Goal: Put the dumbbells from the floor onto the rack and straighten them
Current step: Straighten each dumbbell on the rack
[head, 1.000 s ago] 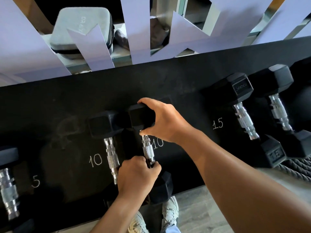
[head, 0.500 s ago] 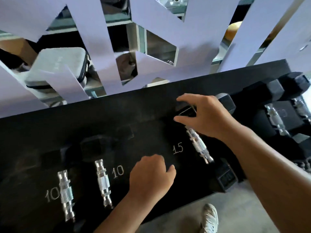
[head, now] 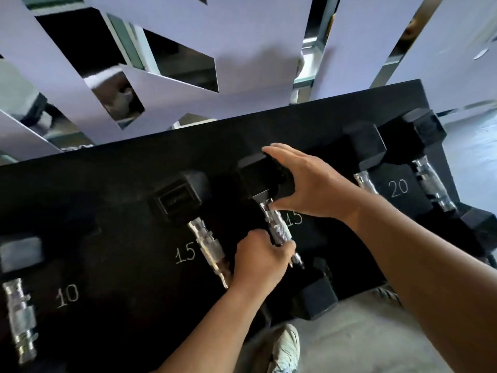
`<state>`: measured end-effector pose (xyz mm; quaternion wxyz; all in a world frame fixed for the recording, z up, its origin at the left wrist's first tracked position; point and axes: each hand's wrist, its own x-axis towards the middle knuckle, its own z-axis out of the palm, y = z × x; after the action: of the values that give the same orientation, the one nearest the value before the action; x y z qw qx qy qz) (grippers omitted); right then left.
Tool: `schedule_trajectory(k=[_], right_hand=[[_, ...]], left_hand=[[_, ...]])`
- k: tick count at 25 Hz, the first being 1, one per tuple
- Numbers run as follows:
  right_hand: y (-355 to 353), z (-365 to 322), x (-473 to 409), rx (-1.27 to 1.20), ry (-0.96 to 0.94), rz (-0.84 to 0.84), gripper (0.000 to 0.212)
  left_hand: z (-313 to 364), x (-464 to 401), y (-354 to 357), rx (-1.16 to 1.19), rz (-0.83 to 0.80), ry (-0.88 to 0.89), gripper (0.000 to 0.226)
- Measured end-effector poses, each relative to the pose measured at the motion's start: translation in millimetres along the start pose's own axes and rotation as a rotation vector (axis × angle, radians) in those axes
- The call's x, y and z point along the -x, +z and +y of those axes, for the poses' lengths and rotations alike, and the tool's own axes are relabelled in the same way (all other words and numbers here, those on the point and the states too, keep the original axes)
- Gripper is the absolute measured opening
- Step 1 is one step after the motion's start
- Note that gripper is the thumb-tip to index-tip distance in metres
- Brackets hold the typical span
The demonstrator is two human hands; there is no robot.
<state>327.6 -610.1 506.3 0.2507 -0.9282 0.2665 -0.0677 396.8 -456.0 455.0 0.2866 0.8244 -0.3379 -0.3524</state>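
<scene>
A black rack point(head: 113, 184) slopes toward me with chalk numbers 10, 15 and 20. Two black hex dumbbells lie at the 15 marks. My left hand point(head: 262, 258) is closed around the chrome handle of the right 15 dumbbell point(head: 278, 228). My right hand point(head: 306, 184) grips that same dumbbell's far head point(head: 258, 176). The left 15 dumbbell point(head: 188, 211) lies beside it, tilted, untouched. Two 20 dumbbells point(head: 427, 179) rest at the right end. A 10 dumbbell point(head: 21, 305) shows at the left edge.
Grey floor point(head: 363, 332) runs below the rack's front edge, with my white shoe point(head: 286, 351) on it. Behind the rack stand mirrored panels with pale lilac strips point(head: 242, 49). The rack's right end stops near open floor.
I have shifted right from the 10 pair to the 15 pair. My left hand, loose on the rack before, now grips the right 15 dumbbell's handle; my right hand stays on its far head.
</scene>
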Motion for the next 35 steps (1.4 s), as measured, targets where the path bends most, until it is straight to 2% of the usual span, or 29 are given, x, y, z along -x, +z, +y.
schedule_trajectory(k=[2, 4, 7, 16, 19, 23, 25, 28, 32, 35], right_hand=[[10.0, 6.6, -10.4, -0.027, -0.056, -0.024, 0.107], [17.4, 8.6, -19.6, -0.079, -0.114, -0.006, 0.106], [20.0, 9.5, -22.7, -0.115, -0.120, 0.026, 0.100], [22.5, 8.4, -22.0, -0.176, -0.054, 0.046, 0.103], [14.0, 4.7, -23.8, -0.166, -0.033, -0.019, 0.101], [5.1, -30.0, -41.8, 0.091, -0.077, -0.101, 0.099], [15.3, -60.6, -54.2, 0.153, -0.181, -0.110, 0.101], [40.1, -92.5, -62.9, 0.254, -0.261, -0.165, 0.108], [54.4, -95.6, -67.5, 0.400, -0.246, -0.103, 0.117], [58.0, -97.4, -68.6, 0.405, -0.221, -0.066, 0.105]], left_hand=[[0.9, -5.3, 12.8, 0.134, -0.008, -0.118, 0.042], [0.4, -7.8, 21.6, 0.217, -0.015, -0.155, 0.035], [-0.6, -8.3, 23.5, 0.201, 0.002, -0.152, 0.031], [-2.6, -9.3, 16.7, 0.216, -0.032, -0.160, 0.029], [2.0, -4.6, 11.2, 0.117, -0.011, -0.122, 0.030], [-15.8, 21.0, -22.4, -0.089, 0.088, 0.000, 0.027], [-35.5, 33.9, -45.0, -0.232, 0.192, -0.021, 0.044], [-59.6, 42.7, -63.4, -0.397, 0.190, -0.176, 0.066], [-74.3, 39.1, -57.2, -0.222, 0.152, -0.185, 0.059], [-76.6, 30.5, -46.8, -0.017, 0.202, -0.259, 0.048]])
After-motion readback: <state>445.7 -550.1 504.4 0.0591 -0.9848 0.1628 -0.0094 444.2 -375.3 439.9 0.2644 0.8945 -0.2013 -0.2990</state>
